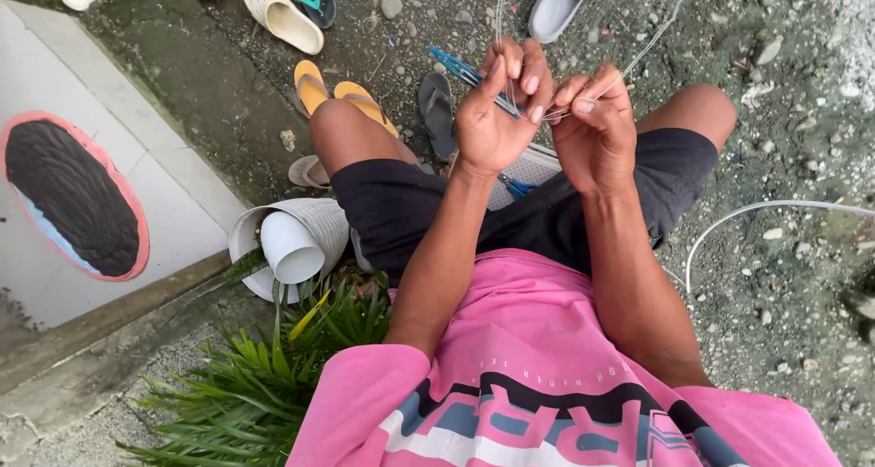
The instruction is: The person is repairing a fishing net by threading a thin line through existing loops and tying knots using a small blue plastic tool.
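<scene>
My left hand and my right hand are raised together above my knees, fingertips touching. Both pinch a thin, pale wire or line that runs between them and loops upward toward the top of the view. Blue-handled pliers lie on the ground just beyond my left hand, partly hidden by it. I sit in black shorts and a pink shirt, knees apart.
Several sandals and slippers lie on the gravel ahead, with yellow flip-flops by my left knee. A tipped white plant pot and a green plant sit at my left. An oval mat lies on the tiled step. A white cable curves at right.
</scene>
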